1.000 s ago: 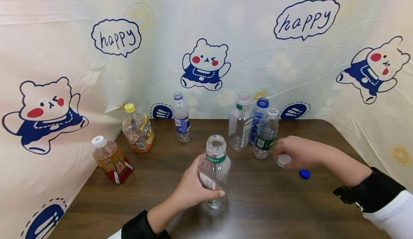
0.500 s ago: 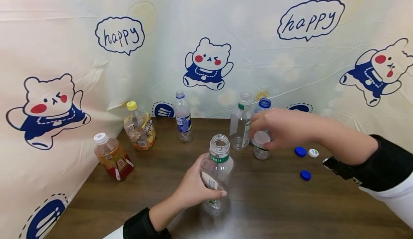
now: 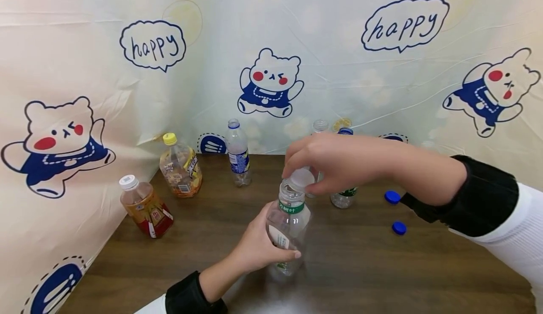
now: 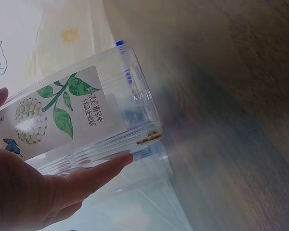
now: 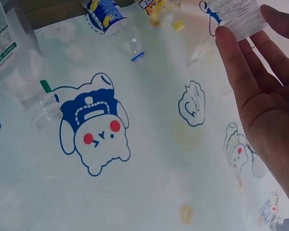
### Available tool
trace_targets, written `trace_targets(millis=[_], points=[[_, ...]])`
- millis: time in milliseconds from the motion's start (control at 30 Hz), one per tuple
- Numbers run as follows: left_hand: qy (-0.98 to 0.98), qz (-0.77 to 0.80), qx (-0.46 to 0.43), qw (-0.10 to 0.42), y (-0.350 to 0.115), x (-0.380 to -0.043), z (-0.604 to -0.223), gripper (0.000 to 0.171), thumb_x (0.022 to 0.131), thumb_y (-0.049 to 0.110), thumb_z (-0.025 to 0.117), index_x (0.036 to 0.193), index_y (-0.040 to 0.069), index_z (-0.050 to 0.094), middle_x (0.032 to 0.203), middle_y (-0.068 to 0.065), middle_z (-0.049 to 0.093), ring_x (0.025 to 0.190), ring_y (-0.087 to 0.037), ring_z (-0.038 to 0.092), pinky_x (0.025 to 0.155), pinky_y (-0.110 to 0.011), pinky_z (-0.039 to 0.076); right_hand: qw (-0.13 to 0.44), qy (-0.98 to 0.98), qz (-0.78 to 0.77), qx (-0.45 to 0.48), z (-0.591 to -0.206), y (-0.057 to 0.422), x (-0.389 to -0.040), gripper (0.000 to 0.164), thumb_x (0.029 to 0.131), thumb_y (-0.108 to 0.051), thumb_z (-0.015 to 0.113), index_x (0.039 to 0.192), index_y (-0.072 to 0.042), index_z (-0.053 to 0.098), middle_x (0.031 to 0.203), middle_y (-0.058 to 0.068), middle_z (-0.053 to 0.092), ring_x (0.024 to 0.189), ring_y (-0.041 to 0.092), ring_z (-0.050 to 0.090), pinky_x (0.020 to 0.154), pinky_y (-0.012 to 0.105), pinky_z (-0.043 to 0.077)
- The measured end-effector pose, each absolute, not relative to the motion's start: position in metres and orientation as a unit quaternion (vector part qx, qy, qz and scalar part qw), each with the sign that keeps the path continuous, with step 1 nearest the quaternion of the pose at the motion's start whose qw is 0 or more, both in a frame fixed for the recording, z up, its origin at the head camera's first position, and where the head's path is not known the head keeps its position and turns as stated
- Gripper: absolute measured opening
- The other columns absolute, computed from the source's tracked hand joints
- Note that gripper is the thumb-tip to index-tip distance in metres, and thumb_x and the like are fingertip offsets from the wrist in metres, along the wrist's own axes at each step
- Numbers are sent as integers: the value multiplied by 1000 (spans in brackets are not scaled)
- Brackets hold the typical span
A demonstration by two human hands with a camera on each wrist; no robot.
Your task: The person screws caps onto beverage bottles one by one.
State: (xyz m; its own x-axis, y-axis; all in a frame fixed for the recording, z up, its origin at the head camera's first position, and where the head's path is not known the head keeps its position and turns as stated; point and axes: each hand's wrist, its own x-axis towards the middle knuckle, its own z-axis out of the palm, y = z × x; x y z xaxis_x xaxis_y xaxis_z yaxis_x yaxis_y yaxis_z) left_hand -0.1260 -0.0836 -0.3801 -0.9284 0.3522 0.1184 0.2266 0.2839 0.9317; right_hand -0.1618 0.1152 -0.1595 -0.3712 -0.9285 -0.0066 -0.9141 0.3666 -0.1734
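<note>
My left hand (image 3: 271, 243) grips a clear plastic bottle (image 3: 297, 222) round its body, thumb across the front. The bottle stands roughly upright, with a green band below its uncapped neck. Its label (image 4: 58, 108), showing green leaves, faces the left wrist view, where the left hand (image 4: 48, 192) wraps the side. Between thumb and fingers, my right hand (image 3: 328, 161) pinches a translucent whitish bottle cap (image 3: 303, 177), tilted right at the bottle's mouth. In the right wrist view, the right hand (image 5: 260, 86) holds the ridged cap (image 5: 248, 26) by its edge.
Two blue caps (image 3: 399, 228) lie on the wooden table (image 3: 360, 267) at right. Behind the right hand stand several bottles, partly hidden, including a green-labelled one (image 3: 342, 200). At left are a white-capped bottle (image 3: 148, 208), a yellow-capped bottle (image 3: 181, 170) and a blue-labelled bottle (image 3: 239, 156).
My right hand has carried the cap leftward from beside the standing bottles to the held bottle's mouth. A white cap on the table is now hidden behind the right arm. The left hand keeps its grip.
</note>
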Motion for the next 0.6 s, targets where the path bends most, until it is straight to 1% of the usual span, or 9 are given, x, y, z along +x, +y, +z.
trace_targets(millis=[267,467,600], points=[[798,570,188,61,-82,-128,-381,99,63,29,92,144,19,36,125,3,57,109,-17,56,92,-41,47,64,821,-64,-564,-162,108,-162,32,79,-10,82,109,-14,73,106,-3,64,92,11,57,71,19,53],[796,572,187,66,-81,-129,-380,100,63,28,92,144,19,35,127,3,56,110,-17,55,93,-42,46,75,817,-56,-569,-162,104,-162,32,80,-10,81,111,-14,73,108,-2,65,96,12,59,77,23,55],[796,572,186,68,-81,-130,-380,99,63,28,92,144,20,36,127,3,56,110,-17,55,94,-42,46,80,818,-53,-567,-162,104,-162,33,79,-10,81,112,-13,74,109,-2,66,99,13,60,78,25,55]])
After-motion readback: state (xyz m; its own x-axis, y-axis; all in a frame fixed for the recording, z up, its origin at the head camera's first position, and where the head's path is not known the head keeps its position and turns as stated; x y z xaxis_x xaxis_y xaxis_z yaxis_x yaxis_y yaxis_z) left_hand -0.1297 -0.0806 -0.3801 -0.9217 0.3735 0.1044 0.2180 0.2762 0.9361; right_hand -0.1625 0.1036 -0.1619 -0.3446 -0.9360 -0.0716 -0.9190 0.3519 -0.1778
